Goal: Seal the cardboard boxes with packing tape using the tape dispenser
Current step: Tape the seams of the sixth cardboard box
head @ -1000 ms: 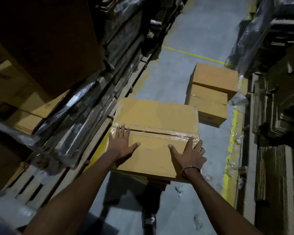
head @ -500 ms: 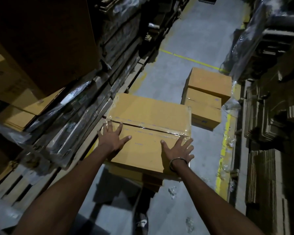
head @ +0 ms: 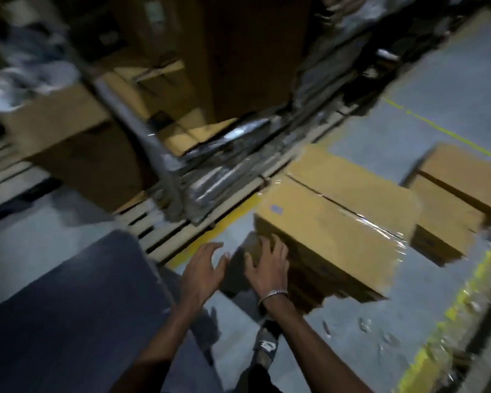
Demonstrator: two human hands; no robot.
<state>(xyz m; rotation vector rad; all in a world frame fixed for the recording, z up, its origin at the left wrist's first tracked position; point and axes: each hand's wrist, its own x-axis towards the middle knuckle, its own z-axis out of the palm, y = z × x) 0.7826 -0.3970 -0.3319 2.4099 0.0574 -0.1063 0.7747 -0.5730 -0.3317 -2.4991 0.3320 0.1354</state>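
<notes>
Low in the middle of the frame, the left hand (head: 203,272) and right hand (head: 268,265) hang with fingers spread, grasping nothing, the right just at the near corner of the taped cardboard box (head: 335,222). That box sits right of centre atop flattened cardboard. Further boxes (head: 459,199) stand at the right edge. Wrapped stacks on pallets (head: 159,225) crowd the left. Bare floor (head: 408,123) opens at upper right, past a yellow line (head: 442,344).

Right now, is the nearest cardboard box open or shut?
Shut: the cardboard box has both top flaps down, with clear tape along their seam.
</notes>
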